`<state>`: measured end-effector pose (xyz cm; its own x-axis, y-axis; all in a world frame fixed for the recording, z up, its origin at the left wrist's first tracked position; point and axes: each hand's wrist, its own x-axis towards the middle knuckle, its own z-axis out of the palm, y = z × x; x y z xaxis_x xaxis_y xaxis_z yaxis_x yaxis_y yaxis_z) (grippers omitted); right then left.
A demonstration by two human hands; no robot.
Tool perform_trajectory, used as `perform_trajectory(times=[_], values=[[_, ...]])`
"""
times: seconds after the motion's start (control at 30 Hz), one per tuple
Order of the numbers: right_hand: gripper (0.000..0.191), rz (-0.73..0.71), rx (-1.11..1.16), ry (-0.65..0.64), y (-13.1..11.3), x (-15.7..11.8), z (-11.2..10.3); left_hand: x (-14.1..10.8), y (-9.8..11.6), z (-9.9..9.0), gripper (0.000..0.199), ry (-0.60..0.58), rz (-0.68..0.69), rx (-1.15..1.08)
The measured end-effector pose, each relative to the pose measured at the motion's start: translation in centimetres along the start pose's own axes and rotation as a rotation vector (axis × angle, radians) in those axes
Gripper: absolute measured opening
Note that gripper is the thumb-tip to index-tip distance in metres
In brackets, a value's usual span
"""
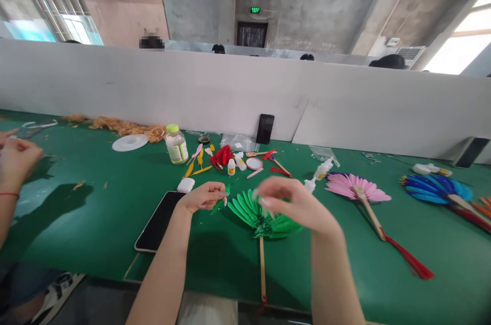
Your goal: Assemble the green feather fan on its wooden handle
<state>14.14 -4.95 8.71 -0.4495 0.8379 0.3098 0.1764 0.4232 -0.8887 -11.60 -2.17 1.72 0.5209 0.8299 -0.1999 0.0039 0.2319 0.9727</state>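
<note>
My left hand (206, 196) is closed in a pinch on a small green feather (219, 206), just left of the green feather fan (245, 211). That fan lies spread on the table, its wooden handle (262, 269) pointing at me and a red tassel at the end. Over the fan's right half hovers my right hand (293, 201), fingers curled and smeared by motion; whether anything is between them I cannot make out. It hides some of the green feathers. Behind the hands lie red feathers (221, 156), small white glue bottles (231, 167) and yellow feathers (200, 158).
Left of my hand lie a tablet (159, 223) and a white case (186, 185). A jar with a green lid (176, 144) stands behind. To the right are a pink fan (355, 187) and a blue fan (437, 188). Another person's hand (21, 159) is far left. A phone (265, 129) leans on the partition (215, 92).
</note>
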Motion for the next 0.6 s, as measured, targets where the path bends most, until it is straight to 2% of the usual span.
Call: perform_trajectory(times=[0.13, 0.17, 0.3, 0.47, 0.6], values=[[0.035, 0.057, -0.117, 0.123, 2.7, 3.6, 3.7, 0.0, 0.0, -0.1, 0.029, 0.014, 0.009, 0.063], [0.036, 0.054, -0.066, 0.104, 3.5, 4.3, 4.8, 0.0, 0.0, -0.1, 0.029, 0.021, 0.010, 0.084], [0.017, 0.078, 0.036, 0.203, 6.1, 5.4, 7.7, 0.2, 0.1, -0.1, 0.028, 0.028, 0.008, 0.204], [0.026, 0.158, 0.084, 0.315, 8.0, 5.1, 8.1, 0.6, 0.4, 0.3, 0.030, 0.070, -0.002, 0.342], [0.022, 0.187, 0.134, 0.261, 8.8, 4.9, 7.8, 0.8, 0.4, 0.5, 0.031, 0.116, 0.004, 0.406]])
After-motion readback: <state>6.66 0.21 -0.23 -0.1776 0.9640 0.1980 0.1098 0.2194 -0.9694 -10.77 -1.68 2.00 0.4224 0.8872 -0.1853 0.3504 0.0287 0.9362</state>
